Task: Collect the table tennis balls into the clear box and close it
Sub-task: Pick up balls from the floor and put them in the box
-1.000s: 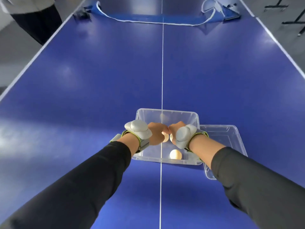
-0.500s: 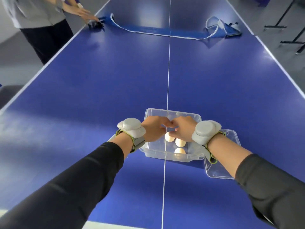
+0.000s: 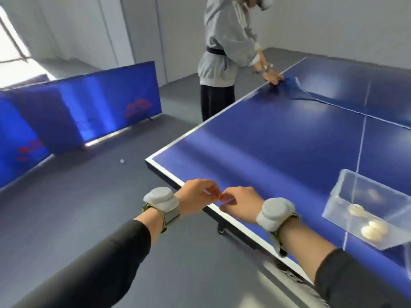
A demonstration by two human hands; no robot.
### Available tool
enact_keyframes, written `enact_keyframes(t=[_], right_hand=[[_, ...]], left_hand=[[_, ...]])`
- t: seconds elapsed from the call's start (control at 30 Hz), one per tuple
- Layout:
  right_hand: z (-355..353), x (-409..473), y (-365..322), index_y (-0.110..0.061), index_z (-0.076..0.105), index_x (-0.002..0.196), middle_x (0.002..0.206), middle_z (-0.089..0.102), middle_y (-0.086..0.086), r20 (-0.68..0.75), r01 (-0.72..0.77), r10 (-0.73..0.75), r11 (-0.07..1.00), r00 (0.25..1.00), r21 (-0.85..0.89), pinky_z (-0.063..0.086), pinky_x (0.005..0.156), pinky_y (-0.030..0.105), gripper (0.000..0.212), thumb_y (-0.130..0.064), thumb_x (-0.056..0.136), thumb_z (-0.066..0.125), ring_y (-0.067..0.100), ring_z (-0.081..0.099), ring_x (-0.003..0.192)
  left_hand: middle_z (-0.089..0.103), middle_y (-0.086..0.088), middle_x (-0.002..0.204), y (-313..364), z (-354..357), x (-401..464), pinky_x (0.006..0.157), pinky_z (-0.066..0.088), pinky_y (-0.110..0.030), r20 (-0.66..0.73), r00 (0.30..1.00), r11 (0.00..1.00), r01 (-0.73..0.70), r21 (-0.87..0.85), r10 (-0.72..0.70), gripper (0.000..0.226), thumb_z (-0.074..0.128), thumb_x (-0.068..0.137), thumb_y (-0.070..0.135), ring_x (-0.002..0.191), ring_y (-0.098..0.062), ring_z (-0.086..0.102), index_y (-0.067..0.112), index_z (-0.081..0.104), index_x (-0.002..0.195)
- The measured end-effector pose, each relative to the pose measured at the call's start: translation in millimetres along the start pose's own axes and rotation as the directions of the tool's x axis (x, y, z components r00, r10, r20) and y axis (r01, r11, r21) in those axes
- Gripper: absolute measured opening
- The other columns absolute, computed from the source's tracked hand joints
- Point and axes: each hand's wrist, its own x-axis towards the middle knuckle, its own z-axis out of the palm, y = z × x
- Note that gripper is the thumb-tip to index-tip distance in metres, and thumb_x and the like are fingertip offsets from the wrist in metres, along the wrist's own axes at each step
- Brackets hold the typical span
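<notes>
Nearest the camera, the left hand (image 3: 195, 197) and the right hand (image 3: 239, 204) are held together above the table's corner, fingers loosely curled with the fingertips almost meeting; nothing can be seen held in either. To the right, the clear box (image 3: 364, 210) is seen standing on the table (image 3: 278, 138) with its top uncovered and about three balls (image 3: 373, 228) lying inside. No lid is in view. Farther off, one ball (image 3: 122, 161) is left on the floor (image 3: 93, 196), near the blue barriers (image 3: 73, 112). It may be rolled further away if approached carelessly. The box could be knocked while unattended, and its balls spilled. At the far side, a person (image 3: 226, 56) is leaning over the net (image 3: 311, 96).
</notes>
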Motion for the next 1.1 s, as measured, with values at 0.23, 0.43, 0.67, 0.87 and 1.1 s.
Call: enact_keyframes(t=[0.23, 0.43, 0.67, 0.87, 1.1], right_hand=[[96.4, 36.3, -127.8, -0.016, 0.058, 0.121, 0.123, 0.064, 0.002, 0.246, 0.25, -0.221, 0.964, 0.944, -0.092, 0.042, 0.098, 0.024, 0.035, -0.022, 0.086, 0.057, 0.019, 0.061, 0.111], [138.7, 82.2, -192.6, -0.019, 0.053, 0.124, 0.122, 0.064, 0.0, 0.344, 0.366, -0.319, 0.927, 0.883, -0.078, 0.043, 0.094, 0.023, 0.038, -0.022, 0.086, 0.059, 0.019, 0.064, 0.107], [152.7, 186.6, -223.2, -0.022, 0.045, 0.13, 0.125, 0.063, -0.001, 0.407, 0.336, -0.302, 0.942, 0.862, -0.013, 0.047, 0.09, 0.024, 0.047, -0.023, 0.086, 0.06, 0.019, 0.063, 0.108], [149.2, 286.3, -232.2, -0.024, 0.035, 0.138, 0.134, 0.054, -0.002, 0.441, 0.269, -0.241, 0.963, 0.864, 0.0, 0.046, 0.09, 0.024, 0.059, -0.023, 0.086, 0.061, 0.018, 0.062, 0.11], [166.5, 402.1, -283.5, -0.022, 0.036, 0.138, 0.14, 0.047, 0.0, 0.464, 0.262, -0.227, 0.965, 0.856, -0.012, 0.046, 0.098, 0.028, 0.059, -0.022, 0.085, 0.062, 0.019, 0.059, 0.116]], left_hand=[[0.067, 0.003, 0.085, -120.8, -72.6, -107.4, 0.072, 0.047, -0.023, -0.159, 0.962, 0.971, 0.206, -0.121, -0.223, 0.023, 0.058, 0.082, 0.012, 0.076, -0.012, 0.06, 0.033, 0.063, 0.075], [0.066, 0.007, 0.095, -189.5, -111.0, -143.8, 0.081, 0.052, -0.029, -0.259, 0.892, 0.912, 0.298, -0.283, -0.372, 0.024, 0.055, 0.082, 0.008, 0.082, -0.013, 0.062, 0.029, 0.065, 0.089], [0.064, -0.001, 0.122, -258.8, -156.9, -95.9, 0.086, 0.047, -0.021, -0.292, 0.841, 0.869, 0.346, -0.355, -0.455, 0.041, 0.054, 0.083, 0.006, 0.102, -0.012, 0.062, 0.02, 0.058, 0.121], [0.06, 0.0, 0.127, -312.6, -207.8, -36.7, 0.09, 0.046, -0.021, -0.269, 0.805, 0.819, 0.402, -0.409, -0.529, 0.049, 0.055, 0.085, 0.009, 0.105, -0.011, 0.059, 0.024, 0.048, 0.131], [0.058, 0.004, 0.126, -396.4, -279.1, 8.9, 0.085, 0.046, -0.021, -0.244, 0.767, 0.768, 0.451, -0.454, -0.594, 0.047, 0.055, 0.086, 0.015, 0.108, -0.012, 0.059, 0.027, 0.047, 0.131]])
